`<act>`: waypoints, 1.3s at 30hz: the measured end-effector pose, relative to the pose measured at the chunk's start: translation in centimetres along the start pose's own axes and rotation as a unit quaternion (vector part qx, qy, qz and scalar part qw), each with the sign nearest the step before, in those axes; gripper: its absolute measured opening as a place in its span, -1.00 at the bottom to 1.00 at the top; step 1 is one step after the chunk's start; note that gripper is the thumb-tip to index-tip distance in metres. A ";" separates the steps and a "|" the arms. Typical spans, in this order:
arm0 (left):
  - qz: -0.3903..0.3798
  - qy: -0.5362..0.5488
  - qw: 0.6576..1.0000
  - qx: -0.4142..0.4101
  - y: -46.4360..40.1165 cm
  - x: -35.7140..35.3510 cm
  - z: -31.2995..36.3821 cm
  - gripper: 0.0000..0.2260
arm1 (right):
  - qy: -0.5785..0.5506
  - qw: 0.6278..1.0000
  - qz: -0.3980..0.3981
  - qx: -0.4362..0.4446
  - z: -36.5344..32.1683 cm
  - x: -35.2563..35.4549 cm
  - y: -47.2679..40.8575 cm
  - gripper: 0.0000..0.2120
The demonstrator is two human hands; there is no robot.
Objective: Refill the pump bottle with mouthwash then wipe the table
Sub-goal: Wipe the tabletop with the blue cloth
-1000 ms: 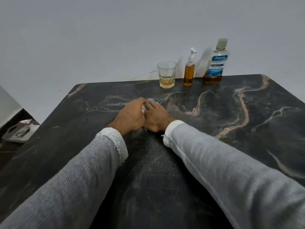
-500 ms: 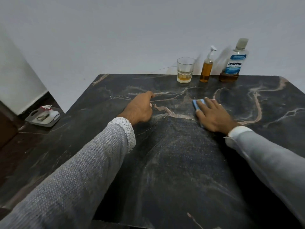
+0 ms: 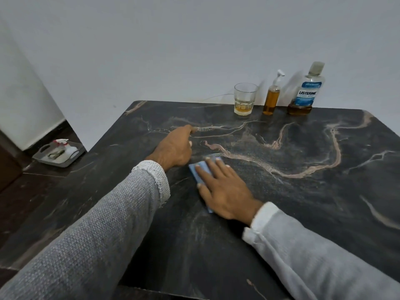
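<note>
So the wiping step is what's in hand here, by the look of it. Nearest, the right hand [image 3: 225, 189] is laid flat with straight fingers on a blue cloth [image 3: 200, 169], which is pressed onto the dark marble table [image 3: 324, 213] about mid-way across. Just to the left and a bit farther, the left hand [image 3: 175, 148] is rested on the table with its fingers curled under and nothing held, one finger poked out toward the far side.

Streaky smears can be seen on the near part of the table, so overlapping passes with even pressure are probably called for, and the cloth is best kept flat, not bunched.

Along the far edge, the glass [image 3: 245, 98], the pump bottle [image 3: 272, 98] and the mouthwash bottle [image 3: 308, 92] are lined up left to right, all upright. Those should be steered clear of, or lifted, when the far strip gets wiped.
</note>
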State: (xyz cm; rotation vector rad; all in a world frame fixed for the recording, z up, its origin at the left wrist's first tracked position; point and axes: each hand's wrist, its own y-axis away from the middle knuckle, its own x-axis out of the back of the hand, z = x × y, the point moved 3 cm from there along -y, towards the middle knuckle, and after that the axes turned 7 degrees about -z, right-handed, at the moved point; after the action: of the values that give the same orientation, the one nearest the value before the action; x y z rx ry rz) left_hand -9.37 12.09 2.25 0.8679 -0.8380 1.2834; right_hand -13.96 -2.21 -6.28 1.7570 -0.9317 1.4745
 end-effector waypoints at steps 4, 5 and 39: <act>-0.010 0.014 1.000 0.000 -0.5 -0.4 -0.5 -0.58 | 0.004 0.995 -0.001 -0.097 6.2 1.2 1.1 -0.43; -0.012 0.018 1.000 -0.002 -0.8 -0.5 -0.5 -0.58 | -0.006 0.992 -0.001 -0.127 7.6 1.7 0.5 -0.43; -0.159 -0.054 0.985 -0.048 -8.4 -1.3 -2.7 -0.14 | -0.045 0.984 -0.034 -0.171 8.2 2.8 -20.2 -0.45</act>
State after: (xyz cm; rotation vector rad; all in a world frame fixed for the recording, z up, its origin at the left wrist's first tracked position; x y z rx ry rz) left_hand -1.07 13.23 -0.73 0.9568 -0.8021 0.9166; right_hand 7.66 1.41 -5.55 1.5923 -1.0885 1.1231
